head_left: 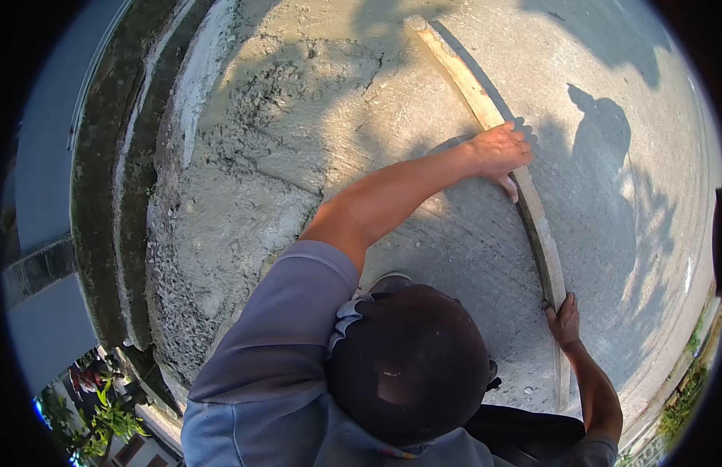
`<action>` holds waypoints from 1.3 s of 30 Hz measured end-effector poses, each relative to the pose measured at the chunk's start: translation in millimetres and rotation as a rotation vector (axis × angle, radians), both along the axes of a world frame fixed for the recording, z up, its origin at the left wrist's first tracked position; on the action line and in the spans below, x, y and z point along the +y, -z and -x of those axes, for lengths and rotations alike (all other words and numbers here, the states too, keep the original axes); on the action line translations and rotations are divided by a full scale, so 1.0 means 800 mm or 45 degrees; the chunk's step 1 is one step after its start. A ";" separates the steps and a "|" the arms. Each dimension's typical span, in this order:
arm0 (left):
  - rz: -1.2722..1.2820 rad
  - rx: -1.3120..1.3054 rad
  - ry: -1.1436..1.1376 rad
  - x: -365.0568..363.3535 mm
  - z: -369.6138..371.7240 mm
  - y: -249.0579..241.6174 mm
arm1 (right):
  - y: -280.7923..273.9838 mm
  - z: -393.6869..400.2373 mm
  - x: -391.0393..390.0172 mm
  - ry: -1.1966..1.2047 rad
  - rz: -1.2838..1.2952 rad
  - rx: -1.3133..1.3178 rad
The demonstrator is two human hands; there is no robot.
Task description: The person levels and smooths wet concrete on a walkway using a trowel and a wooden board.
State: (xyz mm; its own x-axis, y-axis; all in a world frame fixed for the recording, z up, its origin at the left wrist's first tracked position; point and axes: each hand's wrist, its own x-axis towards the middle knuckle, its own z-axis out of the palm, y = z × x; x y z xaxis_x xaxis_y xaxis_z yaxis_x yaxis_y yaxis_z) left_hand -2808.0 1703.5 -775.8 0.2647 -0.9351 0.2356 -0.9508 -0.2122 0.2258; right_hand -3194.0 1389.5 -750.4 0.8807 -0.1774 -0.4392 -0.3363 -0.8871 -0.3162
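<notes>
A long wooden board [538, 226] lies across the concrete surface, bowed in the wide lens. My left hand [502, 153] grips it above its middle, fingers over the far side and thumb on the near side. Lower down, my right hand [564, 321] is closed around the same board close to its near end. The far end points up and away, pale in the sunlight. Left of the board spreads wet-looking, rough concrete [252, 179] with lumps and a crack-like ridge. The dark cap [408, 362] on my head hides part of the ground below.
A stepped, stained concrete edge [131, 179] runs along the left, beside a coarse gravelly strip [178, 311]. Part of a shoe [390, 282] shows beyond the cap. Green plants [108, 416] are at lower left, and grass [680, 405] borders the right. Shadows fall across the slab.
</notes>
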 end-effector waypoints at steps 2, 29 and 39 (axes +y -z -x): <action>-0.024 0.020 -0.026 0.032 -0.014 -0.005 | -0.003 -0.018 0.017 -0.077 -0.051 -0.065; 0.085 0.012 -0.166 0.097 0.064 0.007 | -0.003 -0.005 0.027 -0.320 -0.059 -0.075; 0.174 0.042 -0.276 0.077 0.241 0.011 | -0.011 0.113 -0.043 -0.479 -0.001 0.014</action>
